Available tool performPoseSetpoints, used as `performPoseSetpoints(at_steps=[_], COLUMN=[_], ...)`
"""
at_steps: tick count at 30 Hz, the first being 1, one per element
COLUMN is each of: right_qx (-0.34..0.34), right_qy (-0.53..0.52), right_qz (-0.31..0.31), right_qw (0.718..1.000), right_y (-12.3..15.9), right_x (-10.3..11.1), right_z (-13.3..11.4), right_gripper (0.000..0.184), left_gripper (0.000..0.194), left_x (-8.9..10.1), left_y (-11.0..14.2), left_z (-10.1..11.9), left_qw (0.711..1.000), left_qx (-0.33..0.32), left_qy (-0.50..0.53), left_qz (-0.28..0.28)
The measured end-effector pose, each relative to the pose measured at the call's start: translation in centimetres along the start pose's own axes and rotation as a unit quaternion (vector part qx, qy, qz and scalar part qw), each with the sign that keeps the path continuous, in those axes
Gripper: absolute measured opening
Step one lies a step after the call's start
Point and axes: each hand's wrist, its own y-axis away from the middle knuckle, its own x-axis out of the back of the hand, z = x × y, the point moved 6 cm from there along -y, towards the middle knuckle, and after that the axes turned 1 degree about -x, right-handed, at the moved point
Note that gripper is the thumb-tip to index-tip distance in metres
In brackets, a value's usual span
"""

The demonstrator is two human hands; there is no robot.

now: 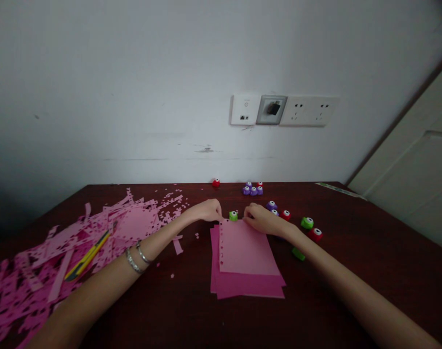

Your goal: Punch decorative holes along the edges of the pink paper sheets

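Observation:
A light pink sheet of paper (248, 249) lies on a small stack of darker pink sheets (250, 287), with punched shapes down its left edge and at its top left. My left hand (207, 210) pinches the sheet's top left corner. At the top edge, my right hand (259, 218) is closed on the paper with its fingers curled. Between the two hands a green craft punch (233, 216) sits at that same edge, with neither hand on it. Fingertips of both hands are partly hidden.
Punched pink scraps (133, 223) are heaped on the left, with a yellow utility knife (88, 255) on top. Purple punches (253, 191) stand near the wall. Red punches (315, 234) and green punches (307, 223) lie beyond my right forearm. Wall sockets (308, 110) are above the table.

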Motion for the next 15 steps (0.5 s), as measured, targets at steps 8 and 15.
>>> performPoseSetpoints(at_steps=[8,15], right_qx=[-0.01,-0.012], right_qy=[0.001,0.012], right_qz=[-0.003,0.001], right_qw=[1.0,1.0], right_y=[-0.36,-0.75], right_x=[-0.18,-0.31], right_z=[0.39,0.84], right_gripper=[0.018,0.018], left_gripper=[0.02,0.019], left_x=[0.05,-0.09], left_y=[-0.17,-0.47], left_z=[-0.2,-0.48], left_qw=[1.0,1.0], left_qx=[0.001,0.001], left_qy=[-0.004,-0.001], left_qz=[0.007,0.01])
